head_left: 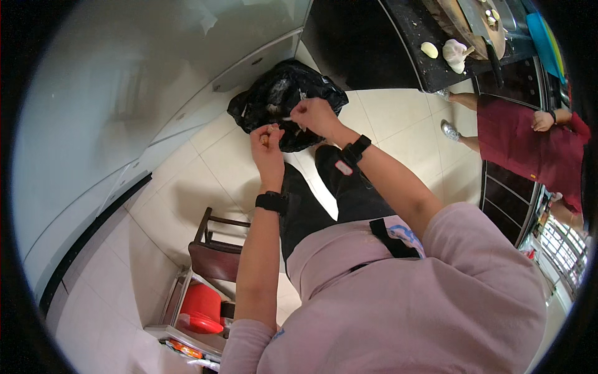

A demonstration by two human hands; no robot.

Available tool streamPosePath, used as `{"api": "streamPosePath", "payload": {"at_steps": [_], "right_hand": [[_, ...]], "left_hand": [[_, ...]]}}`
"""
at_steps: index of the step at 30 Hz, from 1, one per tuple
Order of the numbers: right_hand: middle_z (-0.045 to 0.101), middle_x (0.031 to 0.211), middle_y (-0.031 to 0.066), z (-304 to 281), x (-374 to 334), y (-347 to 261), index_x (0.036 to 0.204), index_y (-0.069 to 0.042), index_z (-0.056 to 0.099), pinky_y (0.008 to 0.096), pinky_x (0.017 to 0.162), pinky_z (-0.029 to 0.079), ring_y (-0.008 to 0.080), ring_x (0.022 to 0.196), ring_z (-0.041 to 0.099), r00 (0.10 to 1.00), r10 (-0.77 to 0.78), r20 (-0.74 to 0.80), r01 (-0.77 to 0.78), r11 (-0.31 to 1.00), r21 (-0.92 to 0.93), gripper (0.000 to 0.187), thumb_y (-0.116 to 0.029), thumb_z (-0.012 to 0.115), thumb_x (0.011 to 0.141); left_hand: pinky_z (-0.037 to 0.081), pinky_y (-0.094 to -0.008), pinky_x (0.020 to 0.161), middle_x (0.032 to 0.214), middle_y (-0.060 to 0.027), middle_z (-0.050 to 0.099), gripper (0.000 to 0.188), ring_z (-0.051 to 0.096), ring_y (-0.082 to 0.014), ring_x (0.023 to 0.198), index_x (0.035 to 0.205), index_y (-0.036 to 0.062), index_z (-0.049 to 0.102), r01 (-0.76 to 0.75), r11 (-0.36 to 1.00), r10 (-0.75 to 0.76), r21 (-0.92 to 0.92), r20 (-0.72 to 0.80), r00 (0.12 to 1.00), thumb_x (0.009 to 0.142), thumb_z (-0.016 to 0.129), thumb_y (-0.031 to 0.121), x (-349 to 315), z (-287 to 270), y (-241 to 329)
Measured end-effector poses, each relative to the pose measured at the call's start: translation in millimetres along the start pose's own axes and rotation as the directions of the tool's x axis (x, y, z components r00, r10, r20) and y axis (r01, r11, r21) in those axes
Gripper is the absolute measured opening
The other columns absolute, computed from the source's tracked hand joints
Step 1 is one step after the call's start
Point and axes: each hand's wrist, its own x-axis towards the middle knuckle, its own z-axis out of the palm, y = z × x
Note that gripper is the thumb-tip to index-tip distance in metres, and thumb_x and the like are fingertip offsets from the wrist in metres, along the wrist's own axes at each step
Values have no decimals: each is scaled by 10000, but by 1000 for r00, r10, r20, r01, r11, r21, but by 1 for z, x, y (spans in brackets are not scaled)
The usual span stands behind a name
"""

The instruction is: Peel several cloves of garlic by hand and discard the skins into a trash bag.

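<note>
Over a black plastic bag point(249, 103) on the floor, both my hands are raised close together. My left hand point(268, 156) is closed, its fingers curled around a small tan-and-white piece that looks like a garlic clove point(265, 141). To the right and slightly farther off, my right hand point(316, 118) is pinched, with a thin white strip like garlic skin point(287, 118) sticking out from the fingertips. Pale scraps lie inside the bag's mouth. On the dark counter at the far right are a garlic bulb point(456, 56) and a peeled clove point(429, 50).
A knife point(479, 31) rests across a round wooden board point(448, 15) bearing garlic pieces. A person in a dark red garment point(511, 131) stands at right. White cabinet fronts point(124, 81) line the left. A brown chair point(215, 260) and red container point(202, 305) are near my left arm.
</note>
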Motion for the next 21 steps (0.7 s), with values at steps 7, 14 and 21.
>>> {"api": "streamPosePath", "payload": {"at_steps": [7,14,21], "right_hand": [[655,793,155,8,-5,-28,874,-12,670,344,688,498,302,732,640,970,-208,130,217,974,-64,256,-240,606,774],[660,802,164,10,-7,-22,888,-1,667,325,681,506,270,733,655,968,-174,181,174,985,15,252,-221,596,787],[668,784,149,6,-10,-27,865,4,671,303,671,507,222,704,658,963,-162,215,153,987,58,220,-188,617,772]], "left_hand": [[472,-224,734,907,-67,585,168,558,-111,782,1018,-41,514,51,997,-52,55,20,998,867,556,21,6,-11,-6],[463,-216,707,877,-53,597,210,551,-97,763,1057,-36,535,75,981,-82,177,31,996,870,571,52,3,-8,-2],[486,-241,742,918,-78,617,212,591,-118,819,1065,-33,546,60,986,-67,158,42,997,873,564,53,1,-8,-7]]}}
